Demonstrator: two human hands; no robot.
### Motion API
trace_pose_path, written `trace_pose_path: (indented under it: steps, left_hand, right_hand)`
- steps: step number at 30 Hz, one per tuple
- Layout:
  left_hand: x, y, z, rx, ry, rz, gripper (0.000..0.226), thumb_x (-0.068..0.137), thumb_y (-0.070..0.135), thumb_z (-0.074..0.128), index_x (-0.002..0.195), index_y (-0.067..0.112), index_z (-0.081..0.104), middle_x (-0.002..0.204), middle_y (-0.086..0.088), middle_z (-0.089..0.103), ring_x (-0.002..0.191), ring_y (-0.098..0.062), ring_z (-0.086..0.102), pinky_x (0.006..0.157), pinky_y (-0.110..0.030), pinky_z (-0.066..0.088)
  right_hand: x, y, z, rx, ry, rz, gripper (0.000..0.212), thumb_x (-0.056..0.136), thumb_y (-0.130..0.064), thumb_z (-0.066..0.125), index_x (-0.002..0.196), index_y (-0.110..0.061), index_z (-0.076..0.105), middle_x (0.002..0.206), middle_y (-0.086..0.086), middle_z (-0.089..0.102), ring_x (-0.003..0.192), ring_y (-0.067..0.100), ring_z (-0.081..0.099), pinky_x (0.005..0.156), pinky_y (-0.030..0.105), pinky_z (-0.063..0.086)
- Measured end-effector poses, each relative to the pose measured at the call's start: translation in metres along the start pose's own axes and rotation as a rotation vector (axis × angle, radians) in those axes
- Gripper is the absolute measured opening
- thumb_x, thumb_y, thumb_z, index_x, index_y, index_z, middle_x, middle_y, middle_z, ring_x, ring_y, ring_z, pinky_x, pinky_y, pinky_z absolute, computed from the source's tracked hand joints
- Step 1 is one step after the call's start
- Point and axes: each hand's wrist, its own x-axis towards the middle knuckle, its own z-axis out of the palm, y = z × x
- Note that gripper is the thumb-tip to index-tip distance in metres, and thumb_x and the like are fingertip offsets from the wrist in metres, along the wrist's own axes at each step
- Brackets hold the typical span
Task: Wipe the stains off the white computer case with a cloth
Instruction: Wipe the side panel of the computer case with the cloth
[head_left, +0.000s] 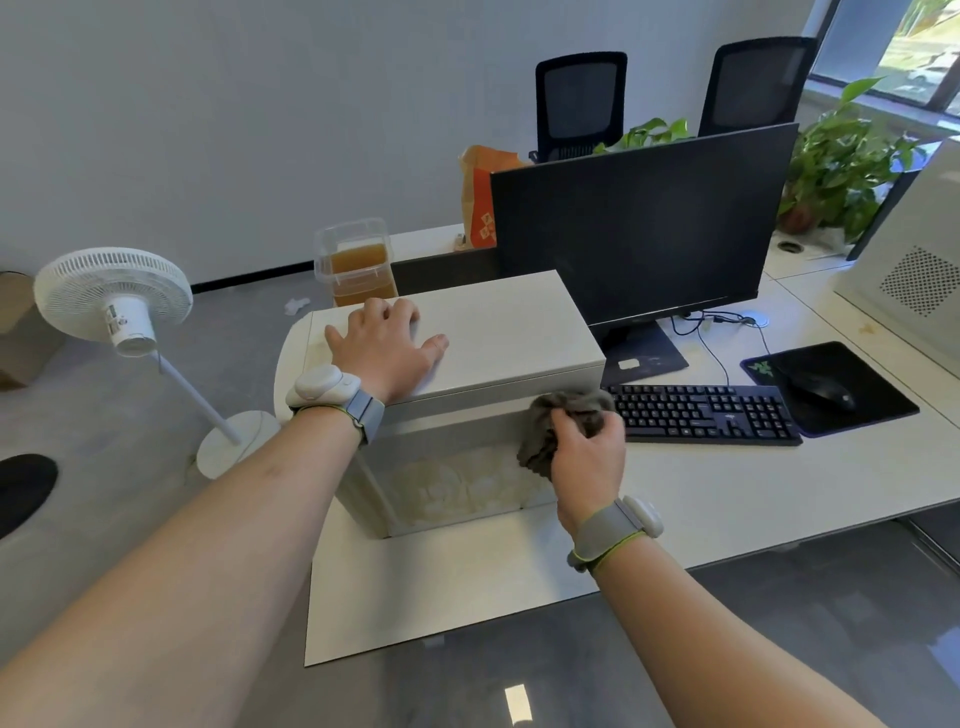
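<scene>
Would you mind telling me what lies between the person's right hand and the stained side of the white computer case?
In the head view, a crumpled grey cloth, gripped by the right hand, lies against the white computer case.

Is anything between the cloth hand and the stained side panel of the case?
Nothing visible. The right hand grips the crumpled grey cloth against the white computer case, just above the yellowish stains.

left hand (387, 345) flat on white case (498, 332), right hand (584, 449) gripping cloth (550, 421)
</scene>
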Motion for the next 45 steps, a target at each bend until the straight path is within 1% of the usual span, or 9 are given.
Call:
trace_pose_path:
  steps: [3, 8, 12, 16, 21, 25, 29, 33, 45]
  left_hand:
    - [0.000, -0.001, 0.001, 0.002, -0.006, 0.001, 0.054, 0.091, 0.073, 0.039, 0.127, 0.032, 0.047, 0.138, -0.003, 0.044, 0.128, -0.032, 0.044, 0.107, -0.060, 0.030]
    - [0.000, 0.000, 0.000, 0.012, 0.000, 0.011, 0.054, 0.092, 0.072, 0.039, 0.127, 0.032, 0.046, 0.138, -0.004, 0.044, 0.128, -0.032, 0.044, 0.108, -0.061, 0.031]
    - [0.001, -0.001, 0.000, 0.006, -0.013, 0.008, 0.054, 0.092, 0.073, 0.038, 0.127, 0.033, 0.046, 0.139, -0.003, 0.043, 0.128, -0.032, 0.043, 0.107, -0.060, 0.030]
    - [0.001, -0.002, 0.000, 0.005, -0.014, 0.016, 0.054, 0.091, 0.073, 0.037, 0.127, 0.033, 0.046, 0.139, -0.003, 0.043, 0.128, -0.032, 0.044, 0.107, -0.060, 0.030]
    - [-0.001, -0.003, 0.001, 0.005, -0.001, 0.018, 0.052, 0.093, 0.072, 0.038, 0.127, 0.033, 0.046, 0.138, -0.003, 0.044, 0.128, -0.031, 0.044, 0.108, -0.060, 0.029]
    - [0.001, -0.001, 0.001, -0.005, -0.001, 0.021, 0.052, 0.094, 0.072, 0.038, 0.129, 0.034, 0.047, 0.138, -0.002, 0.044, 0.128, -0.030, 0.044, 0.109, -0.060, 0.028]
    - [0.000, -0.002, 0.000, -0.004, -0.004, 0.023, 0.052, 0.094, 0.071, 0.039, 0.129, 0.034, 0.046, 0.138, -0.003, 0.044, 0.128, -0.030, 0.044, 0.109, -0.061, 0.029]
    - [0.000, -0.001, 0.000, -0.007, -0.003, 0.023, 0.051, 0.094, 0.071, 0.039, 0.128, 0.034, 0.047, 0.138, -0.003, 0.044, 0.127, -0.030, 0.044, 0.108, -0.060, 0.029]
    - [-0.002, -0.002, 0.001, -0.015, -0.004, 0.021, 0.050, 0.094, 0.070, 0.040, 0.126, 0.034, 0.048, 0.137, -0.003, 0.045, 0.127, -0.030, 0.045, 0.108, -0.060, 0.029]
  right_hand:
    - [-0.007, -0.004, 0.006, -0.134, -0.195, -0.052, 0.022, 0.083, -0.028, 0.078, 0.093, -0.015, 0.063, 0.094, 0.010, 0.070, 0.093, 0.031, 0.069, 0.079, 0.053, 0.062]
    - [-0.009, -0.022, 0.013, 0.048, -0.051, -0.135, 0.018, 0.092, -0.021, 0.071, 0.106, -0.020, 0.059, 0.100, -0.002, 0.070, 0.094, 0.014, 0.069, 0.082, 0.034, 0.060]
    - [-0.014, -0.028, 0.018, -0.179, -0.408, -0.110, 0.015, 0.089, -0.012, 0.073, 0.101, -0.015, 0.064, 0.094, 0.001, 0.074, 0.087, 0.015, 0.072, 0.081, 0.042, 0.063]
    - [-0.014, -0.031, 0.015, 0.015, -0.152, -0.182, 0.017, 0.091, -0.013, 0.068, 0.104, -0.018, 0.058, 0.100, 0.000, 0.069, 0.091, 0.014, 0.067, 0.081, 0.033, 0.059]
    - [-0.019, -0.030, 0.021, -0.117, -0.340, -0.112, 0.017, 0.091, -0.012, 0.070, 0.104, -0.015, 0.059, 0.099, 0.002, 0.071, 0.093, 0.021, 0.070, 0.084, 0.043, 0.062]
    - [-0.010, -0.038, 0.014, 0.018, -0.138, -0.258, 0.018, 0.090, -0.009, 0.069, 0.102, -0.016, 0.058, 0.099, -0.003, 0.070, 0.093, 0.012, 0.068, 0.087, 0.033, 0.058]
    - [-0.002, -0.031, 0.013, -0.019, -0.142, -0.122, 0.020, 0.084, -0.012, 0.075, 0.098, -0.019, 0.061, 0.097, 0.001, 0.072, 0.093, 0.019, 0.070, 0.088, 0.051, 0.060]
    - [-0.001, -0.040, 0.010, 0.048, -0.107, -0.266, 0.020, 0.087, -0.008, 0.073, 0.101, -0.017, 0.063, 0.098, 0.000, 0.073, 0.093, 0.015, 0.071, 0.087, 0.037, 0.061]
    - [0.019, -0.030, -0.004, 0.091, -0.060, -0.147, 0.022, 0.087, -0.006, 0.070, 0.105, -0.019, 0.065, 0.100, 0.002, 0.074, 0.097, 0.021, 0.072, 0.086, 0.040, 0.062]
